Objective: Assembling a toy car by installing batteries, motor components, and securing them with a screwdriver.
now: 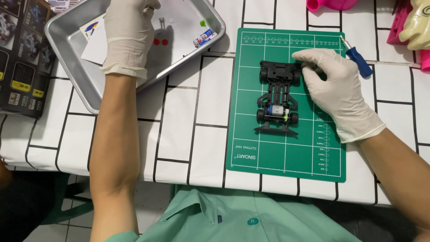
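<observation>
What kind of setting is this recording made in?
Probably a hobby or model-assembly bench. A green cutting mat carries a small black toy car chassis, steadied by the gloved right hand. The gloved left hand reaches into a metal tray of small parts, and a blue screwdriver lies nearby.

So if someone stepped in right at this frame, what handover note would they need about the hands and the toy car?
Left hand, gloved, reaches into the metal tray; its fingertips are out of frame, so a grip cannot be confirmed.
Right hand, gloved, rests on the green mat, fingers touching one end of the toy car frame.
Done: the frame shows four wheels and a small motor fitted.
Left: no body shell on the frame. A few small parts remain in the tray.
The blue screwdriver lies unused beside the right hand.
</observation>
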